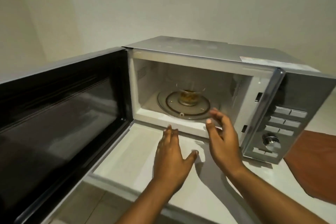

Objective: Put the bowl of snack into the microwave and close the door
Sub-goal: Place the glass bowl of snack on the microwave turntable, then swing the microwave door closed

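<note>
A clear glass bowl of brown snack (189, 95) stands in the middle of the glass turntable (163, 102) inside the silver microwave (181, 49). The microwave's black door (60, 114) is swung wide open to the left. My left hand (171, 158) hovers over the counter just in front of the cavity's lower lip, fingers spread and holding nothing. My right hand (224, 140) is at the cavity's right front corner, fingers apart and pointing inward, also holding nothing. Neither hand touches the bowl.
The microwave's control panel (280, 122) with buttons and a knob is on the right. It stands on a white counter (138, 156) against a white wall. A brown patch (312, 162) lies on the counter at right. The counter's front edge runs below my wrists.
</note>
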The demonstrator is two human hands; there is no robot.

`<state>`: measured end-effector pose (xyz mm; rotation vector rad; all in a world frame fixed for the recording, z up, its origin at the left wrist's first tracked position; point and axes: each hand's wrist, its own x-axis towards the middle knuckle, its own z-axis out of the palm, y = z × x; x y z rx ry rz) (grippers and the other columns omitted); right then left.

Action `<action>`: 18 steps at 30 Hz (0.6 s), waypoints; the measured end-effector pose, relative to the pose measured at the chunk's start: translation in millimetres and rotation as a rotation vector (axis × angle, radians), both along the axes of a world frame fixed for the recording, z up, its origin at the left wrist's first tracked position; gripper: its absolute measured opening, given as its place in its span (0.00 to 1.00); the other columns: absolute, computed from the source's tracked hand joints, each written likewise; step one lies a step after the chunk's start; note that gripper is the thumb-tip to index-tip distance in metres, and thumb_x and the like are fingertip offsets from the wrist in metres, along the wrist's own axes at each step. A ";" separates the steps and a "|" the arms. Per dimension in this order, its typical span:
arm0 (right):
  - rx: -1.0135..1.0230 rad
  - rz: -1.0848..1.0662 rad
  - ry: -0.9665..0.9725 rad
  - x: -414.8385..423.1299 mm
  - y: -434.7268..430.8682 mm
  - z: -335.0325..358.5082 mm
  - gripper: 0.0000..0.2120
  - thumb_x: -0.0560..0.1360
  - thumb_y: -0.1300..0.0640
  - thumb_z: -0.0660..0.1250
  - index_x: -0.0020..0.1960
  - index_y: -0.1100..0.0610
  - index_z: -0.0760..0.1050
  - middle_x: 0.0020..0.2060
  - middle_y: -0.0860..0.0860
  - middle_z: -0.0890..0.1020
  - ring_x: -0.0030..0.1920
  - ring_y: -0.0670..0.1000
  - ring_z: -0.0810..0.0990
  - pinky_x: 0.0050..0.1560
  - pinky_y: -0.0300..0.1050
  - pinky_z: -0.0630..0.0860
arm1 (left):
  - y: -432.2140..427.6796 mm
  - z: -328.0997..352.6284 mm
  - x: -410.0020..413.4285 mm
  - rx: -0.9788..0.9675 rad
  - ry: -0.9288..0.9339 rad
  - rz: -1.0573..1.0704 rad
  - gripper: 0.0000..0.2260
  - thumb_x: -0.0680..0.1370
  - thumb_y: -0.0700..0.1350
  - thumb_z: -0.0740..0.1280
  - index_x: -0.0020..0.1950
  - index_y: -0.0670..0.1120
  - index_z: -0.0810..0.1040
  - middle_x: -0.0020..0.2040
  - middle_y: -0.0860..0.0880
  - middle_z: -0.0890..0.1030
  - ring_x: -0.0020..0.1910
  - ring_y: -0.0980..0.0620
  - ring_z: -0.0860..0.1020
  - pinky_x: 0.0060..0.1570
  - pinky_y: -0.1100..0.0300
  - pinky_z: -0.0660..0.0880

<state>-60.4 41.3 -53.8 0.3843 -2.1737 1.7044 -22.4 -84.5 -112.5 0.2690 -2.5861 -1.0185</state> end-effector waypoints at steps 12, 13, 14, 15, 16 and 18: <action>1.163 0.054 -0.044 109.9 80.4 -76.9 0.36 0.75 0.31 0.32 0.79 0.44 0.43 0.80 0.47 0.48 0.79 0.50 0.45 0.78 0.52 0.44 | 27.6 -16.8 123.9 -0.371 -0.143 -0.067 0.28 0.82 0.59 0.45 0.78 0.46 0.53 0.80 0.47 0.52 0.78 0.51 0.47 0.73 0.56 0.39; 1.159 0.051 -0.037 110.1 80.7 -76.4 0.36 0.74 0.31 0.32 0.79 0.44 0.43 0.80 0.47 0.48 0.79 0.51 0.45 0.78 0.52 0.44 | 26.4 -13.1 132.6 -0.305 -0.105 -0.064 0.27 0.82 0.58 0.45 0.78 0.46 0.54 0.80 0.48 0.53 0.78 0.52 0.47 0.74 0.58 0.40; 1.166 0.048 -0.035 110.1 80.6 -76.0 0.36 0.74 0.31 0.32 0.79 0.44 0.43 0.80 0.47 0.48 0.79 0.51 0.45 0.77 0.52 0.43 | 24.1 -8.8 142.9 -0.236 -0.053 -0.054 0.26 0.82 0.58 0.44 0.78 0.48 0.54 0.80 0.49 0.53 0.78 0.54 0.47 0.74 0.59 0.41; 1.178 0.044 -0.038 110.3 80.1 -75.8 0.36 0.74 0.31 0.31 0.79 0.44 0.43 0.80 0.47 0.47 0.79 0.51 0.45 0.77 0.51 0.42 | 20.5 -3.8 154.4 -0.177 0.004 -0.036 0.26 0.82 0.58 0.44 0.78 0.50 0.54 0.80 0.52 0.53 0.77 0.57 0.46 0.74 0.59 0.42; 1.190 0.042 -0.043 110.5 79.4 -75.4 0.37 0.73 0.30 0.31 0.79 0.43 0.42 0.80 0.46 0.47 0.79 0.51 0.44 0.76 0.51 0.41 | 15.3 1.7 166.7 -0.134 0.057 -0.014 0.26 0.82 0.60 0.43 0.78 0.53 0.53 0.79 0.55 0.52 0.76 0.61 0.44 0.75 0.59 0.44; 1.207 0.046 -0.059 111.0 77.3 -73.1 0.39 0.71 0.28 0.29 0.79 0.42 0.42 0.80 0.46 0.47 0.79 0.51 0.45 0.76 0.52 0.41 | -0.1 17.6 192.4 -0.090 0.154 0.050 0.25 0.80 0.64 0.42 0.77 0.60 0.49 0.78 0.62 0.48 0.74 0.67 0.41 0.75 0.60 0.45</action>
